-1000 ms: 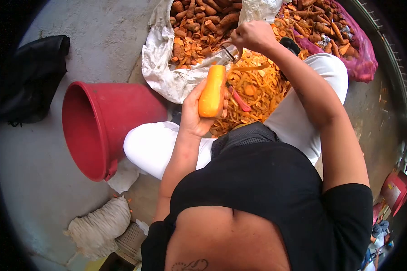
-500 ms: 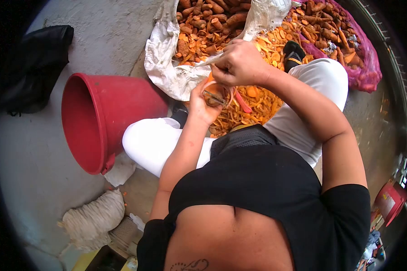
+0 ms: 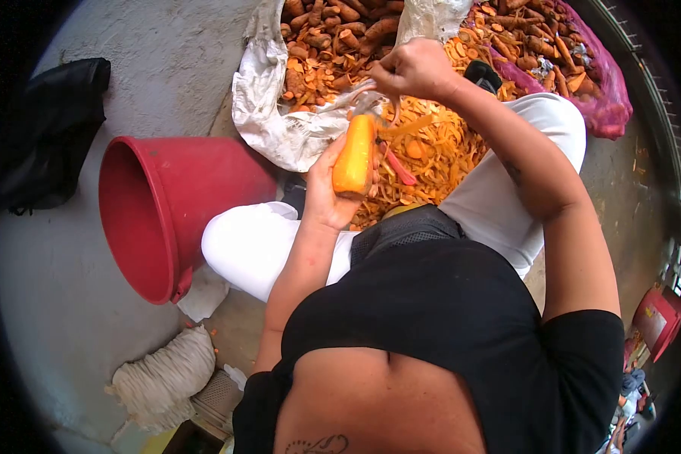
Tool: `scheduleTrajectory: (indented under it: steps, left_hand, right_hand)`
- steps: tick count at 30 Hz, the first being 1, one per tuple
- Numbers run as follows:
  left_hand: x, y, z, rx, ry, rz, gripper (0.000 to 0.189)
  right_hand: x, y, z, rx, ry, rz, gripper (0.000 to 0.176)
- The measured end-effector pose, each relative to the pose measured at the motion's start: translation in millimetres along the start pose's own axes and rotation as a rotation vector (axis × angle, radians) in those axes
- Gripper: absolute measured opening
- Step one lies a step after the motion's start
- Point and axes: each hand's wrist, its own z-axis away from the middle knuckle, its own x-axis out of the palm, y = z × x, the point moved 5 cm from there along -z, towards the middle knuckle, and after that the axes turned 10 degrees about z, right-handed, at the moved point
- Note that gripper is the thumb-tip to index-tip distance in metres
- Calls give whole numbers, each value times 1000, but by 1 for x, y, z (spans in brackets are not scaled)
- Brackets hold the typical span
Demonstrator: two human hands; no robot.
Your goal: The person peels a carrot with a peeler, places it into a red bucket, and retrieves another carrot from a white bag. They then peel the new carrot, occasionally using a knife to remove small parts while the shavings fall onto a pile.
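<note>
My left hand (image 3: 327,185) is wrapped around a thick peeled carrot (image 3: 353,163), bright orange and held upright with its broad end toward me. My right hand (image 3: 418,69) is closed, above and to the right of the carrot and apart from it. A thin pale shape sticks out from its fingers, too blurred to name. Below both hands lies a heap of carrot peelings (image 3: 439,155) between my legs. A red handle (image 3: 401,168) rests on the peelings, right of the carrot.
An open white sack (image 3: 259,113) of unpeeled carrots (image 3: 348,30) stands ahead. A pink mesh sack (image 3: 613,102) of carrots is at the far right. Left of my knee, a red bucket (image 3: 219,178) lies tipped on its side. Black cloth (image 3: 53,136) and a rolled pale sack (image 3: 166,374) are farther left.
My right hand has moved up and away from the carrot, which it was covering. The carrot now shows fully in my left hand, turned more upright. The view has shifted slightly.
</note>
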Motion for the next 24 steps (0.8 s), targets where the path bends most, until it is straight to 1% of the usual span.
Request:
scheduleTrajectory:
  steps: [2,3,5,6,8,10,12,13,16,17,20,23,24]
  left_hand:
    - [11,1,4,-41,-81,21,46]
    - [17,2,7,-66,-121,30,48]
    - [17,5,5,-14,-11,54,50]
    - [15,6,4,18,47,70,51]
    - [6,6,0,32,56,80,49]
    - [-7,9,-9,77,93,71,47]
    - [-20,9,-17,151,162,52,43]
    - [-11,11,-15,186,203,67,32]
    - [-35,9,-28,132,323,236,24]
    - [-40,9,-29,114,301,279,20]
    - [-24,7,-23,137,296,253,21]
    - [-12,7,-20,98,171,251,22]
    - [-10,7,-19,94,177,234,26]
  right_hand:
    - [20,21,1,-60,-1,250,32]
    - [18,23,3,1,-25,255,33]
    - [15,28,2,108,-72,270,33]
    - [8,26,-1,122,-87,233,34]
    - [-2,16,-3,156,-125,145,35]
    - [0,1,-3,73,-94,-74,33]
    - [-4,-22,-1,-24,-93,-166,34]
    - [-9,-36,3,-108,-6,-280,32]
    - [-15,-62,11,-269,108,-281,26]
    - [-19,-67,11,-292,112,-241,24]
    - [-15,-70,9,-330,76,-176,24]
    - [-12,-67,9,-312,68,-205,24]
    - [-11,-67,10,-307,61,-225,24]
